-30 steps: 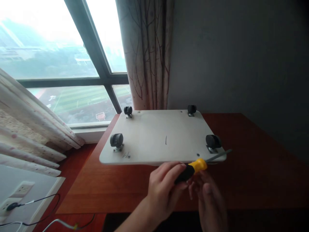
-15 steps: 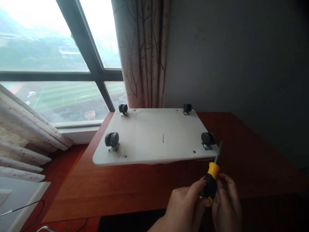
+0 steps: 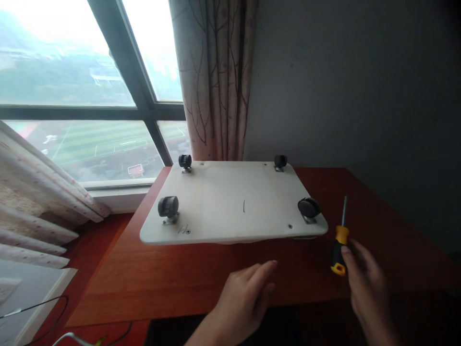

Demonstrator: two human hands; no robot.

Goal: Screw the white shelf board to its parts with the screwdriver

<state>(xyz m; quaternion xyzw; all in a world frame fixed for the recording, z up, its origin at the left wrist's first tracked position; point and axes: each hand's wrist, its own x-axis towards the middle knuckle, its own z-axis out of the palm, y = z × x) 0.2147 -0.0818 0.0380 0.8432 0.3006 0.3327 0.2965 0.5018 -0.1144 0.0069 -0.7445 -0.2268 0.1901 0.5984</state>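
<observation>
A screwdriver (image 3: 338, 250) with a black and yellow handle is held in my right hand (image 3: 367, 278), its metal shaft pointing up and away. My left hand (image 3: 247, 295) hovers at the front of the table with nothing in it; its fingers are loosely bent and the thumb stands apart. Beyond both hands lies a white board (image 3: 223, 202), flat, with casters facing up near its corners. The near right caster (image 3: 309, 207) is closest to the screwdriver. At the near left stands another caster (image 3: 168, 206). Screw heads show in the board beside them.
The board rests on a reddish-brown wooden table (image 3: 173, 269). Farther back are two casters, one at the left (image 3: 185, 161) and one at the right (image 3: 280, 162). A patterned curtain (image 3: 216, 81) hangs by the window. Thin cables (image 3: 43, 307) run at the lower left.
My hands have parted: the left has let go of the screwdriver and moved left, while the right has carried it to the right. The near right caster has swivelled a little.
</observation>
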